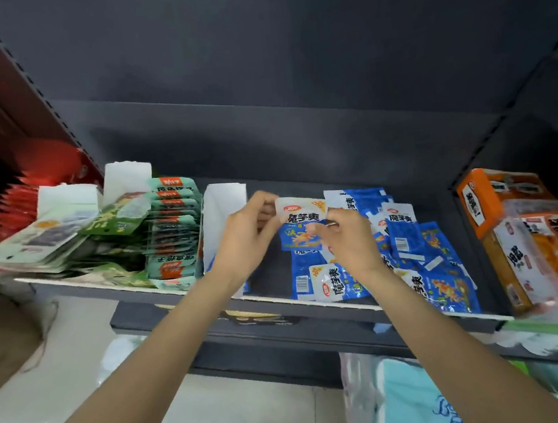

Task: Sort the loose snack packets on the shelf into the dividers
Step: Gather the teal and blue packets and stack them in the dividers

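- Packet (301, 224) is hanging upright, both hands pinching its top corners: left hand (245, 235), right hand (349, 238).
- White divider (225, 217) is sitting just left, nearer the left hand.

Loose snack packets (412, 249) strewn on the shelf (267, 274), right of an upright divider (224, 224); stacked packets (172, 229) left of it; boxed snacks (520, 227) far right.

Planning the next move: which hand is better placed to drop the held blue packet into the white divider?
Probably left: the left hand grips the blue packet beside the white divider.
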The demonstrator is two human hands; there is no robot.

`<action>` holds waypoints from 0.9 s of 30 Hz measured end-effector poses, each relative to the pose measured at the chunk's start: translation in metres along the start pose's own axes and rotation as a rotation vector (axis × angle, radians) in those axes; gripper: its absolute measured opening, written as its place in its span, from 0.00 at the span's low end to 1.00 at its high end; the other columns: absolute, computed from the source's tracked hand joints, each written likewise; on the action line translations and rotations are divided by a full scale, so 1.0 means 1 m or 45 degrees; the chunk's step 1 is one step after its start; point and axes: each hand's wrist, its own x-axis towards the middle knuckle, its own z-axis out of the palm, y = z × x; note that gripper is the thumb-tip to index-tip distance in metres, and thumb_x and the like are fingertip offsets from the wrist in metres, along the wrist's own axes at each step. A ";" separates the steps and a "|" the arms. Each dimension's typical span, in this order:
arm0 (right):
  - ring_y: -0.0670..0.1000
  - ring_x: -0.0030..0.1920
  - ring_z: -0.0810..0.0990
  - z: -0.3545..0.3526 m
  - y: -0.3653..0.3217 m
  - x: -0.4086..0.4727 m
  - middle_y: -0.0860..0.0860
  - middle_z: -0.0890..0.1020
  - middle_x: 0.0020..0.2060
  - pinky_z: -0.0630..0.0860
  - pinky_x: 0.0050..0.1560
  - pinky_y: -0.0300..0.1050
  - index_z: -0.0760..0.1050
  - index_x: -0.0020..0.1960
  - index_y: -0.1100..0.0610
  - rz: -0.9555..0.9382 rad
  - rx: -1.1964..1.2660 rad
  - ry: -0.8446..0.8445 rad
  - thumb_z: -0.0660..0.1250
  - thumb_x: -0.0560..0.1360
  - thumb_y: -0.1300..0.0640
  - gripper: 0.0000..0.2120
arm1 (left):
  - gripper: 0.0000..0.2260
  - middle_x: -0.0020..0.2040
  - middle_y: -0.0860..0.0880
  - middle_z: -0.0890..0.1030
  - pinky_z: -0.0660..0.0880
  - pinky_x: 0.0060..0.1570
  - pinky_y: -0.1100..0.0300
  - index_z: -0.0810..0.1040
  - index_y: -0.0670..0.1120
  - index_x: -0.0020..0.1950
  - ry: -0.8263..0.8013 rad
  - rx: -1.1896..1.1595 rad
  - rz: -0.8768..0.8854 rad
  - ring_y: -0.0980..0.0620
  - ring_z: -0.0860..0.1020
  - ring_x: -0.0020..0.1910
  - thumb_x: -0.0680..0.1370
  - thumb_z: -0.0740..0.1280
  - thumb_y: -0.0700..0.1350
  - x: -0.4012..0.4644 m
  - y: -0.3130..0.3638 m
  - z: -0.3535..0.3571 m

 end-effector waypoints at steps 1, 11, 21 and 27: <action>0.44 0.23 0.60 0.006 -0.013 -0.001 0.45 0.65 0.18 0.59 0.27 0.36 0.60 0.24 0.49 -0.035 0.041 0.001 0.70 0.73 0.59 0.25 | 0.03 0.41 0.52 0.80 0.70 0.42 0.75 0.73 0.46 0.45 -0.018 0.054 -0.013 0.55 0.79 0.42 0.78 0.66 0.42 -0.002 -0.003 -0.014; 0.59 0.44 0.82 0.089 -0.065 -0.010 0.61 0.84 0.43 0.77 0.50 0.61 0.81 0.48 0.65 -0.155 0.107 -0.138 0.68 0.75 0.60 0.08 | 0.06 0.43 0.47 0.83 0.74 0.41 0.66 0.78 0.38 0.46 0.089 0.371 0.028 0.50 0.80 0.42 0.78 0.66 0.41 -0.034 -0.047 -0.107; 0.52 0.55 0.79 0.107 -0.051 -0.013 0.53 0.83 0.53 0.74 0.54 0.41 0.80 0.57 0.55 -0.086 -0.405 -0.417 0.62 0.74 0.70 0.17 | 0.13 0.58 0.46 0.80 0.76 0.53 0.51 0.77 0.45 0.62 -0.492 0.626 0.014 0.45 0.78 0.55 0.79 0.62 0.41 -0.038 -0.079 -0.095; 0.46 0.59 0.77 0.066 -0.038 -0.015 0.49 0.80 0.59 0.71 0.63 0.41 0.75 0.63 0.54 -0.076 -0.399 -0.415 0.62 0.76 0.67 0.18 | 0.10 0.54 0.50 0.82 0.72 0.55 0.64 0.79 0.47 0.57 -0.479 0.415 -0.085 0.53 0.78 0.55 0.77 0.64 0.43 -0.028 -0.060 -0.072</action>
